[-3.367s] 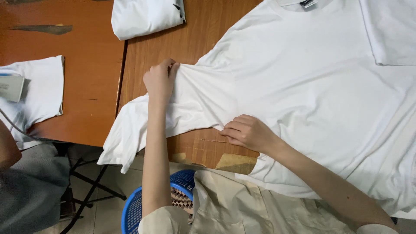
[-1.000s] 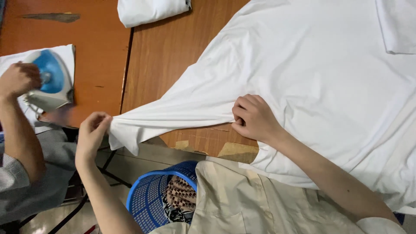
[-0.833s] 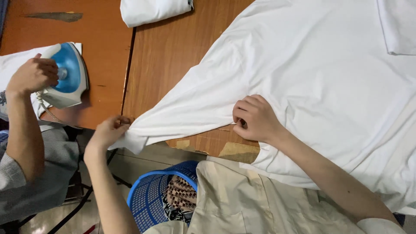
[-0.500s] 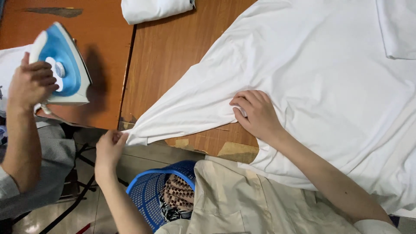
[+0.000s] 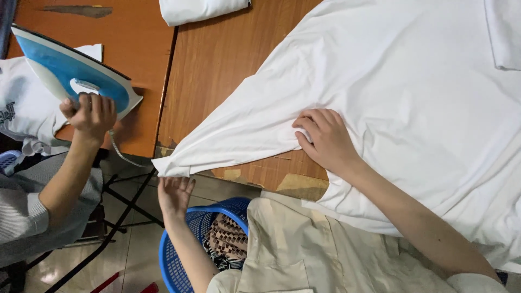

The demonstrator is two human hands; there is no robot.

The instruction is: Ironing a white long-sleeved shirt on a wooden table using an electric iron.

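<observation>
A large white shirt point(image 5: 412, 103) lies spread over the wooden table point(image 5: 228, 59), one sleeve point(image 5: 239, 135) stretched toward the table's near-left corner. My right hand point(image 5: 325, 138) presses down on the shirt where the sleeve meets the body, with curled fingers bunching a small fold. My left hand point(image 5: 175, 194) is below the table edge, fingers extended, its tips touching the underside of the sleeve's cuff point(image 5: 163, 168). It grips nothing that I can see.
At the left, another person's hand point(image 5: 89, 116) lifts a blue and white iron point(image 5: 70, 76) above an orange table point(image 5: 125, 65) with a white garment point(image 5: 24, 108). A folded white cloth point(image 5: 201, 10) lies at the back. A blue basket point(image 5: 179, 244) stands on the floor by my legs.
My left hand pulled the sleeve out straight, then shifted right under the cuff and loosened its fingers. The other person raised the iron off the garment. My right hand stayed pressed on the shirt.
</observation>
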